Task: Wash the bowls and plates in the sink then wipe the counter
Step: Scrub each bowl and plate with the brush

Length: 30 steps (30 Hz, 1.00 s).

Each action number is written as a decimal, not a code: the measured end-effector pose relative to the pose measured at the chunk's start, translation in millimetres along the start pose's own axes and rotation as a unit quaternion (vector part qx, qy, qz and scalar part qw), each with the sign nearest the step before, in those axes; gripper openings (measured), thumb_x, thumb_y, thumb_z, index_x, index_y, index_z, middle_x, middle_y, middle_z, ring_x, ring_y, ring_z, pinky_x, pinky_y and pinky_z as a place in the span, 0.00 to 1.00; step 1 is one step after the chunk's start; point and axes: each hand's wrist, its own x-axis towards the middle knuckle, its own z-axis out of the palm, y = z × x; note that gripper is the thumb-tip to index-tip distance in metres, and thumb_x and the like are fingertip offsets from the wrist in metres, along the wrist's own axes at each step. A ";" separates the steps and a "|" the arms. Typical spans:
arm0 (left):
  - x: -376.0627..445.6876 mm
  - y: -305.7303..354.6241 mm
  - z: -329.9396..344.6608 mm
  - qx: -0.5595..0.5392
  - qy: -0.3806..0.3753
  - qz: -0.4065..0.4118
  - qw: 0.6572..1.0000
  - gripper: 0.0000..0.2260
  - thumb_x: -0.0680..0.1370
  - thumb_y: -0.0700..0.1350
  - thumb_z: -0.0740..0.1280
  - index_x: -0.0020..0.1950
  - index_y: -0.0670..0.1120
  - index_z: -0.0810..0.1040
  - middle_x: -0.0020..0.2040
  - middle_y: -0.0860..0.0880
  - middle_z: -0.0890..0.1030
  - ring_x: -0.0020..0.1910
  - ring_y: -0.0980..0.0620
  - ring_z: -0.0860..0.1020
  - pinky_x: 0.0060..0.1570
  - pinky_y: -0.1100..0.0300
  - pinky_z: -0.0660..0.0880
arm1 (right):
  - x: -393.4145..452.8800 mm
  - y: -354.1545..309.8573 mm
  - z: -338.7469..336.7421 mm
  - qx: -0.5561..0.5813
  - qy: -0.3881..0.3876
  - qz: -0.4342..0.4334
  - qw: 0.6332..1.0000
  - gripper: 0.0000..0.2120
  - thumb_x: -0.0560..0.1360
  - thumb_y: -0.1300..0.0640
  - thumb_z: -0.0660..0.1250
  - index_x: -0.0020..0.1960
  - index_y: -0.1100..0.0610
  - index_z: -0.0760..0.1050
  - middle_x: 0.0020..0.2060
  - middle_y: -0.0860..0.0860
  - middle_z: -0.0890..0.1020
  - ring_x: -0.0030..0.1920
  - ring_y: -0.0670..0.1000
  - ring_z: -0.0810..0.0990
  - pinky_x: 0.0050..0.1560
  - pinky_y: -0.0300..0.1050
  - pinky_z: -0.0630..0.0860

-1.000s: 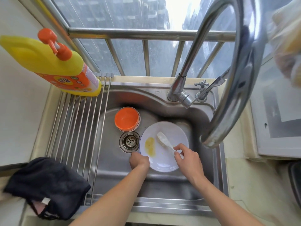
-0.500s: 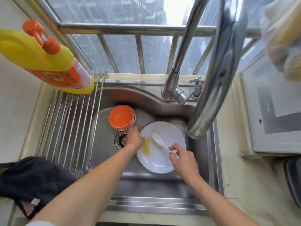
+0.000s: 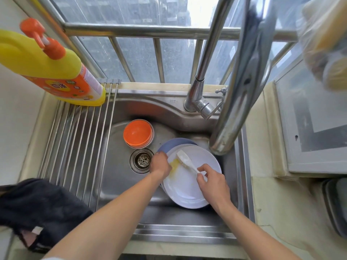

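Head view: the left hand (image 3: 159,165) grips the white plate's (image 3: 189,186) left rim in the sink (image 3: 120,166), hiding part of the yellow smear (image 3: 175,163). The right hand (image 3: 213,182) is closed around the brush (image 3: 185,159) handle. A blue plate (image 3: 173,144) peeks out underneath, mostly covered.

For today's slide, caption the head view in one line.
Left hand steadies white plate while right hand scrubs with brush.

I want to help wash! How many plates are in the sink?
2 that I can see: a white plate on top, tilted up by the left hand, and a blue plate beneath it. More could be hidden under the stack.
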 end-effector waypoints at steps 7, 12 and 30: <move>-7.3 6.3 0.8 0.015 -0.068 -0.072 0.995 0.17 0.77 0.44 0.67 0.66 0.44 0.76 0.64 0.44 0.80 0.63 0.43 0.79 0.55 0.56 0.77 | -2.5 -2.5 4.0 -0.002 -0.016 0.002 1.000 0.09 0.80 0.50 0.62 0.58 0.45 0.76 0.45 0.49 0.81 0.47 0.56 0.79 0.45 0.49 0.78; -9.9 -9.0 -8.0 -0.126 -0.098 -0.111 0.981 0.08 0.76 0.43 0.68 0.54 0.47 0.73 0.58 0.42 0.79 0.56 0.40 0.79 0.55 0.48 0.81 | -3.0 -2.9 5.7 0.009 -0.008 -0.004 1.000 0.08 0.80 0.50 0.62 0.58 0.46 0.76 0.44 0.49 0.81 0.45 0.55 0.79 0.42 0.46 0.74; -41.3 -54.7 -45.7 -0.441 -0.117 -0.107 0.883 0.17 0.78 0.36 0.66 0.64 0.49 0.74 0.56 0.44 0.83 0.51 0.43 0.85 0.45 0.44 0.84 | -8.7 -12.0 25.7 0.093 -0.149 -0.046 0.983 0.03 0.76 0.47 0.66 0.44 0.44 0.77 0.33 0.52 0.80 0.37 0.52 0.78 0.41 0.47 0.76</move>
